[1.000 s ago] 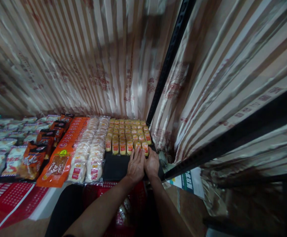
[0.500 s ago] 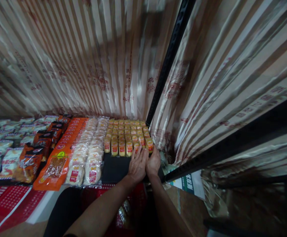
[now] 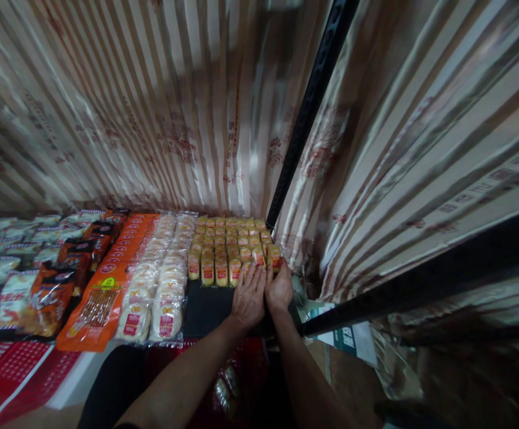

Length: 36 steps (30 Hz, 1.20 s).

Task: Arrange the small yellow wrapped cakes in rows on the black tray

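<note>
Small yellow wrapped snack packs [image 3: 221, 269] with red-and-white labels stand in tight rows at the right end of a black shelf [image 3: 210, 307]. My left hand [image 3: 248, 298] lies against the front of these rows, fingers stretched out and touching the packs. Beside it, my right hand [image 3: 280, 287] grips the front pack in the rightmost column [image 3: 274, 257], thumb on its left and fingers along its right side. The fingertips of both hands partly cover the packs behind them.
Clear bags of round white crackers [image 3: 167, 310], orange snack packets [image 3: 92, 310] and other bagged snacks [image 3: 49, 298] fill the shelf leftward. A black upright post [image 3: 301, 137] stands behind. Red baskets [image 3: 22, 369] are below. Striped sheeting [image 3: 174, 107] hangs around.
The right-hand front pack has shifted slightly right and up in view with my right hand. My left hand stays against the front packs; the view has tilted slightly.
</note>
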Each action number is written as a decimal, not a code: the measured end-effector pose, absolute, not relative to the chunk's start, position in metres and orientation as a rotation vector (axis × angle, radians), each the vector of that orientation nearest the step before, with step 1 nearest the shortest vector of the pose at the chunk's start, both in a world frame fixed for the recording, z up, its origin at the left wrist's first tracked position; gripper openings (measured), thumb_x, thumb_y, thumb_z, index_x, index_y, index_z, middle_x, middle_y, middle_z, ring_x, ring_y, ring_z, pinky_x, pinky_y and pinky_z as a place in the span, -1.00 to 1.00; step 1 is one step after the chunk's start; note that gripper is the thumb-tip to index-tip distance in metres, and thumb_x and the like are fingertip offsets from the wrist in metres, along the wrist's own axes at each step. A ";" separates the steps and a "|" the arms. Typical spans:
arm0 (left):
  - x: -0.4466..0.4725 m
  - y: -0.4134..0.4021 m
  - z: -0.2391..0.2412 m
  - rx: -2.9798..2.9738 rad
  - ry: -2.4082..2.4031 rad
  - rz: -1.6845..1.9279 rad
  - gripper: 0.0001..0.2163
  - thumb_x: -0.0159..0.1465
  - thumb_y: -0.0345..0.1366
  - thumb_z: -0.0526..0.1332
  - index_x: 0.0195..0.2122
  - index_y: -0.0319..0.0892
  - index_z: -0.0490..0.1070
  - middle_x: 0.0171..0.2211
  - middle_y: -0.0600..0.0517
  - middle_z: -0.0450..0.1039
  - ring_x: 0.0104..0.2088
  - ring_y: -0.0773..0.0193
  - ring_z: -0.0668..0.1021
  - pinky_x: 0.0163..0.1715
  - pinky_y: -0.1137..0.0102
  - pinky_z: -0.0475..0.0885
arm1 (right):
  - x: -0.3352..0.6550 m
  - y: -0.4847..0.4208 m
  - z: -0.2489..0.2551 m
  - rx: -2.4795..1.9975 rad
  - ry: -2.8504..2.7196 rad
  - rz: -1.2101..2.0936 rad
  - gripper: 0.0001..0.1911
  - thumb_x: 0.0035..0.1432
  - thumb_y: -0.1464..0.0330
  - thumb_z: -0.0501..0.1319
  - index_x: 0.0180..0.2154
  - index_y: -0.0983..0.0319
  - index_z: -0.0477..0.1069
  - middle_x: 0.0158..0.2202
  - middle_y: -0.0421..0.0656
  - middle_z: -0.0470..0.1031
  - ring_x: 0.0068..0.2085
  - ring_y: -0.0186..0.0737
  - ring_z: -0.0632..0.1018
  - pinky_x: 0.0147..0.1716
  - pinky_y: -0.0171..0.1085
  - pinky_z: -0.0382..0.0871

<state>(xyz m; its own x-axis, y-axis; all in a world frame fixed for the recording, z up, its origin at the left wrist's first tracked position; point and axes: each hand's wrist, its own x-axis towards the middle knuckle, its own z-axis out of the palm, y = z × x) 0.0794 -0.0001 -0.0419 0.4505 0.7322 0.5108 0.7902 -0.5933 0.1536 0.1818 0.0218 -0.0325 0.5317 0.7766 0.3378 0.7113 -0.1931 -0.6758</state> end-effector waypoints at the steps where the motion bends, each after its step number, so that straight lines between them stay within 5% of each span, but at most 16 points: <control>1: 0.079 0.000 -0.042 -2.595 -1.357 -0.831 -0.54 0.30 -0.33 -0.04 0.23 -0.29 0.11 0.24 -0.08 0.19 0.31 0.12 0.04 0.27 0.08 0.04 | 0.182 0.022 -0.032 -1.948 -1.218 0.089 -0.43 0.20 0.20 -0.10 0.16 0.37 0.17 0.07 0.14 0.37 0.01 0.01 0.45 -0.06 -0.10 0.31; 9: 0.076 -0.001 -0.044 -2.645 -1.363 -0.815 -0.50 0.29 -0.33 -0.04 0.27 -0.28 0.04 0.28 -0.04 0.10 0.33 0.14 -0.03 0.29 0.06 -0.04 | 0.183 0.025 -0.032 -1.956 -1.247 0.087 -0.44 0.21 0.22 -0.12 0.15 0.35 0.20 0.06 0.12 0.39 -0.04 -0.03 0.48 -0.11 -0.15 0.33; 24: 0.074 -0.006 -0.042 -2.624 -1.388 -0.828 -0.47 0.25 -0.42 -0.05 0.28 -0.33 0.00 0.29 -0.10 0.05 0.33 0.13 -0.04 0.28 0.06 -0.03 | 0.184 0.021 -0.042 -1.840 -1.241 0.184 -0.36 0.16 0.21 -0.08 0.17 0.49 0.14 0.16 0.21 0.26 0.17 0.02 0.31 0.16 -0.05 0.16; 36: 0.069 -0.014 -0.040 -2.680 -1.374 -0.893 -0.47 0.19 -0.44 -0.01 0.23 -0.39 0.11 0.27 -0.19 0.10 0.32 0.05 0.02 0.26 0.03 0.03 | 0.188 0.019 -0.039 -1.838 -1.219 0.182 -0.48 0.16 0.26 -0.06 0.08 0.37 0.29 0.05 0.13 0.41 0.05 -0.01 0.42 0.06 -0.05 0.26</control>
<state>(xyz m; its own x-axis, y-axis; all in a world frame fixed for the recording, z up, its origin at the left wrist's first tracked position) 0.0689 -0.0141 -0.0402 0.4559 0.7460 0.4853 0.7461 -0.6177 0.2486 0.1880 0.0191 -0.0393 0.5043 0.7973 0.3318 0.6653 -0.1137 -0.7379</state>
